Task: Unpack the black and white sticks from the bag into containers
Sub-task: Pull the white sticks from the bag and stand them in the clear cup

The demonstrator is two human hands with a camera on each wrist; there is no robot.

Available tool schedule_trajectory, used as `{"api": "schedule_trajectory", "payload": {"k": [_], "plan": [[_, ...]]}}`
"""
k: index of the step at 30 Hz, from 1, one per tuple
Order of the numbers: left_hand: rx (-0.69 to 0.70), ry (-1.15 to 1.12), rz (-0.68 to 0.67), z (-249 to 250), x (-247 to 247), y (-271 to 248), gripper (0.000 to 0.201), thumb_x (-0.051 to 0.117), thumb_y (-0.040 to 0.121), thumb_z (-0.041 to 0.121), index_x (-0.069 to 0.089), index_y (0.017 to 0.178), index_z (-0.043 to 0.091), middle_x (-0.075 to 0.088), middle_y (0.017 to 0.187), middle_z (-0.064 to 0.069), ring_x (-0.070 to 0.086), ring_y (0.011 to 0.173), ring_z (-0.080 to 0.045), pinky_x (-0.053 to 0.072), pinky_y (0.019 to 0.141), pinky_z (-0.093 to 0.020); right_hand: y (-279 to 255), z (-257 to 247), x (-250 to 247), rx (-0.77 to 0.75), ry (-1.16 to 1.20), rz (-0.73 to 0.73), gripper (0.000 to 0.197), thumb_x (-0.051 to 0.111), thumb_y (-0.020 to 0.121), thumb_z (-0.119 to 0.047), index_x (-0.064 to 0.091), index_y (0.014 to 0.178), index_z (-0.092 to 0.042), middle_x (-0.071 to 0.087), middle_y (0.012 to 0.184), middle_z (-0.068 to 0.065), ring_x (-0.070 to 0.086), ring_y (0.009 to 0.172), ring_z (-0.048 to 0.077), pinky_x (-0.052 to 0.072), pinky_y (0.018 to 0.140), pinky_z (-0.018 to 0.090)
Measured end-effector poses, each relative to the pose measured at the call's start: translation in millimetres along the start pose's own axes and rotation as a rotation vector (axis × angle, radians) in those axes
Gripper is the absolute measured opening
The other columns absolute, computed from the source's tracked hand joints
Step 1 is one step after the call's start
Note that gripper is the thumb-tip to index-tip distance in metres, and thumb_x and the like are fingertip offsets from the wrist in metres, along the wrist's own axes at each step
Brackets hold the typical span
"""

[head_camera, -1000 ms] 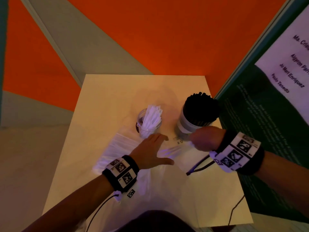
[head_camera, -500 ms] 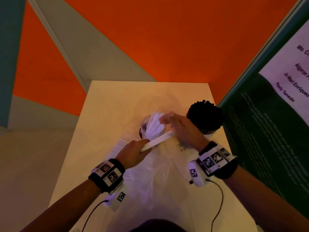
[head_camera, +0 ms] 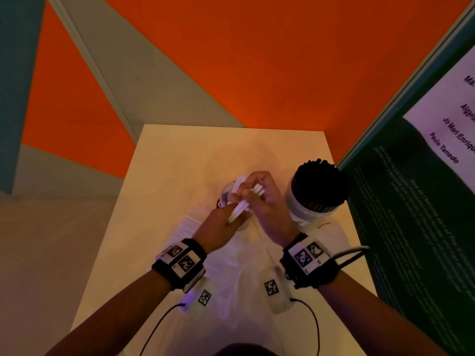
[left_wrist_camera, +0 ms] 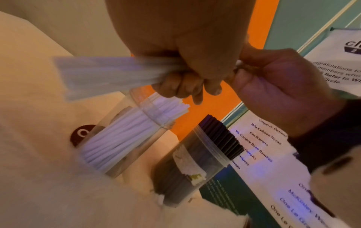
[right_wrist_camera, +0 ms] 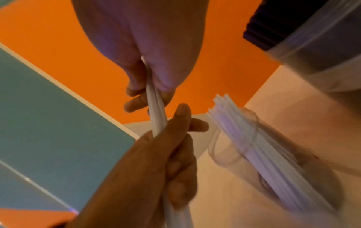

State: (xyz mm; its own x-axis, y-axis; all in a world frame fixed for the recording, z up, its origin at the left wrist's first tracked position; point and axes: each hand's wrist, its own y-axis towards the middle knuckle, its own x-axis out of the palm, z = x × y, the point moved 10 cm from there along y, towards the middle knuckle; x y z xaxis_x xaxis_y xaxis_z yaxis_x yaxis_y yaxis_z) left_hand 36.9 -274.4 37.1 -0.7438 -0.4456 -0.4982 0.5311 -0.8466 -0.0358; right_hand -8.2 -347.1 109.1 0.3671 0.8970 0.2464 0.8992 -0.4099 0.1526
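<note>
Both hands hold one bundle of white sticks (head_camera: 241, 208) just above and in front of the clear jar (left_wrist_camera: 125, 138). The left hand (head_camera: 218, 227) is clamped round the near end and the right hand (head_camera: 264, 201) pinches the far end. The bundle lies slanted, not yet upright, its far end nearest the jar mouth. The sticks look thin, straight and uniform (black ones already fill the neighbouring jar (head_camera: 316, 199)).

in the head view the right hand (head_camera: 267, 201) hides most of the clear plastic jar of white sticks (head_camera: 227, 192). the held bundle of thin white sticks (left_wrist_camera: 109, 75) smears with blur in the left wrist view, its count unreadable.
</note>
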Motion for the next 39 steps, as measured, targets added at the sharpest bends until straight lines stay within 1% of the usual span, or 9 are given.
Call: {"api": "schedule_trajectory", "payload": {"k": [5, 11, 15, 20, 23, 27, 29, 33, 39], "plan": [[-0.005, -0.052, 0.188, -6.6, -28.5, 17.4, 0.062, 0.072, 0.078, 0.042, 0.043, 0.129, 0.022, 0.045, 0.115, 0.01, 0.04, 0.101, 0.001, 0.031, 0.08, -0.001, 47.2, -47.9, -43.1, -0.064, -0.043, 0.117, 0.024, 0.042, 0.094, 0.012, 0.044, 0.088, -0.011, 0.052, 0.08, 0.009, 0.061, 0.068, 0.014, 0.052, 0.08, 0.034], [-0.099, 0.136, 0.115, -42.6, -27.2, 24.6, 0.107, 0.085, 0.064, 0.041, 0.022, 0.146, 0.015, 0.021, 0.15, -0.004, 0.022, 0.136, -0.014, 0.023, 0.109, -0.029, 62.3, -44.3, -63.3, -0.122, -0.224, 0.207, 0.027, 0.045, 0.092, 0.013, 0.047, 0.087, -0.013, 0.052, 0.08, 0.009, 0.062, 0.071, 0.014, 0.053, 0.073, 0.025], [-0.149, 0.135, 0.021, -57.9, -11.8, 34.1, 0.126, 0.087, 0.062, 0.042, 0.003, 0.151, 0.014, 0.005, 0.158, -0.003, 0.01, 0.144, -0.016, 0.015, 0.11, -0.025, 51.2, 7.9, -66.1, -0.004, -0.463, 0.166, 0.011, 0.052, 0.095, -0.007, 0.057, 0.101, -0.016, 0.061, 0.099, -0.003, 0.058, 0.095, 0.01, 0.045, 0.087, 0.028], [-0.232, 0.037, -0.037, -78.4, -1.8, 45.1, 0.128, 0.085, 0.066, 0.04, -0.008, 0.151, 0.016, -0.004, 0.16, 0.002, 0.006, 0.145, -0.013, 0.013, 0.109, -0.023, 31.4, 69.2, -72.9, 0.159, -0.636, 0.002, 0.089, 0.062, 0.075, -0.064, 0.027, 0.146, -0.023, 0.031, 0.148, -0.012, 0.029, 0.135, -0.004, 0.022, 0.103, -0.002], [-0.146, -0.101, -0.054, -66.7, 4.4, 51.6, 0.106, 0.082, 0.072, 0.033, 0.012, 0.151, 0.021, 0.02, 0.157, 0.003, 0.022, 0.142, -0.011, 0.019, 0.113, -0.024, 28.1, 95.2, -61.7, 0.176, -0.732, -0.075, 0.115, 0.072, 0.061, -0.065, 0.01, 0.15, -0.027, 0.017, 0.155, -0.007, 0.015, 0.145, 0.01, 0.019, 0.119, 0.025], [-0.067, -0.151, -0.055, -59.4, 6.7, 54.3, 0.084, 0.08, 0.076, 0.031, 0.03, 0.143, 0.023, 0.039, 0.144, 0.009, 0.038, 0.132, -0.008, 0.037, 0.107, -0.026, 49.5, 114.2, -35.8, 0.159, -0.943, -0.173, 0.101, 0.066, 0.071, -0.064, 0.014, 0.15, -0.028, 0.016, 0.159, -0.003, 0.007, 0.149, 0.018, -0.004, 0.12, 0.045], [-0.118, -0.142, -0.036, -73.5, 6.4, 51.7, 0.093, 0.08, 0.076, 0.024, 0.019, 0.147, 0.016, 0.032, 0.143, 0.011, 0.033, 0.131, -0.003, 0.035, 0.103, -0.014, 59.3, 117.8, -16.7, 0.115, -0.957, -0.209, 0.076, 0.067, 0.079, -0.052, 0.037, 0.142, -0.022, 0.036, 0.149, 0.001, 0.026, 0.143, 0.02, 0.006, 0.121, 0.042], [-0.196, 0.044, -0.071, -95.6, 9.5, 48.4, 0.074, 0.078, 0.077, 0.023, 0.037, 0.138, 0.009, 0.045, 0.137, -0.007, 0.045, 0.126, -0.021, 0.041, 0.103, -0.031, 53.1, 106.8, 18.2, -0.092, -0.91, -0.206, 0.013, 0.058, 0.093, -0.019, 0.063, 0.1, -0.009, 0.059, 0.109, 0.005, 0.057, 0.101, 0.019, 0.044, 0.091, 0.032], [-0.141, -0.106, 0.016, -83.7, 2.7, 49.5, 0.091, 0.083, 0.062, 0.049, 0.028, 0.135, 0.041, 0.043, 0.133, 0.022, 0.044, 0.121, 0.006, 0.038, 0.095, -0.014, 60.7, 67.3, -35.4, -0.158, -0.731, 0.256, 0.013, 0.056, 0.091, -0.011, 0.067, 0.097, -0.016, 0.063, 0.096, -0.001, 0.058, 0.09, 0.002, 0.043, 0.081, 0.009]]}}
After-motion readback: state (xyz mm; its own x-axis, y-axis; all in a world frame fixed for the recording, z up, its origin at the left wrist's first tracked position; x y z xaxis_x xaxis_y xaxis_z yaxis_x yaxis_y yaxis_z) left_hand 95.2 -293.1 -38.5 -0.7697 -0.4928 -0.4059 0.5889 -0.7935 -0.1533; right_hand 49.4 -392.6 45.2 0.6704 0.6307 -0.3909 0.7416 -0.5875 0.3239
